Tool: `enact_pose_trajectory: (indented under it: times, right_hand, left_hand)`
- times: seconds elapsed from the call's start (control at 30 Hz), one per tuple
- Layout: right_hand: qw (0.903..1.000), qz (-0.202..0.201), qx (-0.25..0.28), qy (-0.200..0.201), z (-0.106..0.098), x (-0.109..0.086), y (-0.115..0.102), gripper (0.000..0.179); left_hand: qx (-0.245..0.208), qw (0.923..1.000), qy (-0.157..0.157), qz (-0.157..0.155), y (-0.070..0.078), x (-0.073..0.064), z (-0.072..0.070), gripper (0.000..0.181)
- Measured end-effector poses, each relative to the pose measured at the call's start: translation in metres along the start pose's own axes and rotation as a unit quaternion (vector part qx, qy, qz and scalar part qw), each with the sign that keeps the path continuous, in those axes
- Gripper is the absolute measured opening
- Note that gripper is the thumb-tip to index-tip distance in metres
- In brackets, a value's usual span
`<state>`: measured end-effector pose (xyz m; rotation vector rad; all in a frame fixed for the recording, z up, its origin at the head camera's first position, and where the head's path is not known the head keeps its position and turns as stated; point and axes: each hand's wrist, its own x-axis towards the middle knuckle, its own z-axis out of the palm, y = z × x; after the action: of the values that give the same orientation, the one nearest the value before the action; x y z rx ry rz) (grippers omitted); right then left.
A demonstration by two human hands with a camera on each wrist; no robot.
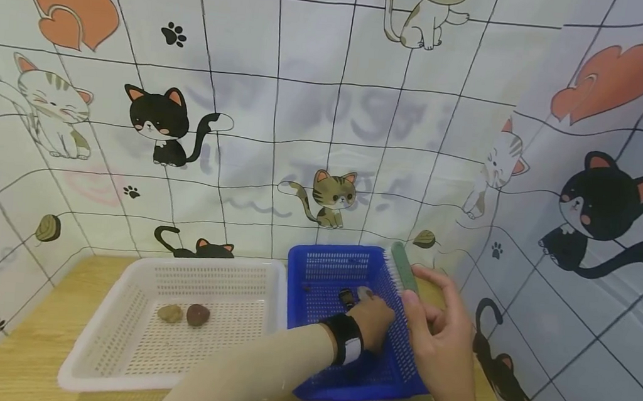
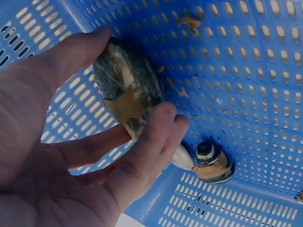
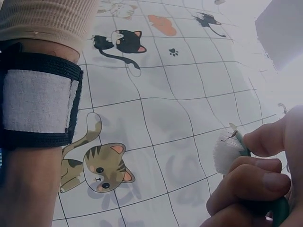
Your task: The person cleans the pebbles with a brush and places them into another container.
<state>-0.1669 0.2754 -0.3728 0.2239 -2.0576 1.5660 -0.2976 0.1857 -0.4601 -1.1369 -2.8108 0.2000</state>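
Note:
Inside the blue basket, my left hand pinches a dark, glossy stone with pale streaks and a brown dirt patch, thumb at one end and fingertips along its side. The hand hides this stone in the head view. Beyond the fingertips lie a dark, white-banded stone with a brown smear and a whitish stone, partly covered by the fingers. At the basket's right side, my right hand holds a green brush with white bristles facing left.
Left of the blue basket stands a white basket with a tan stone and a reddish-brown stone. Both stand on a wooden table against cat-patterned walls. Brown dirt bits cling to the blue basket.

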Motion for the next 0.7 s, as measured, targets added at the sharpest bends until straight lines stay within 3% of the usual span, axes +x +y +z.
enact_pose_trajectory:
  times: [0.2,0.37,0.5,0.7]
  right_hand:
    - [1.0000,-0.006,0.000,-0.001,0.000,-0.001,-0.001,0.040]
    - [0.9999,-0.014,-0.004,-0.008,0.001,0.000,-0.001,0.040]
    - [0.9998,-0.016,-0.001,-0.008,0.001,0.001,0.000,0.040]
    - [0.9999,-0.008,-0.007,-0.010,0.002,0.002,0.002,0.039]
  left_hand:
    - [-0.086,0.9960,-0.025,-0.008,-0.010,0.014,0.017,0.054]
    - [-0.164,0.9855,-0.030,-0.029,-0.029,0.004,0.001,0.059]
    - [-0.256,0.9656,-0.027,-0.033,-0.048,-0.004,-0.010,0.044]
    - [-0.324,0.9447,-0.033,-0.037,-0.072,-0.013,-0.021,0.034]
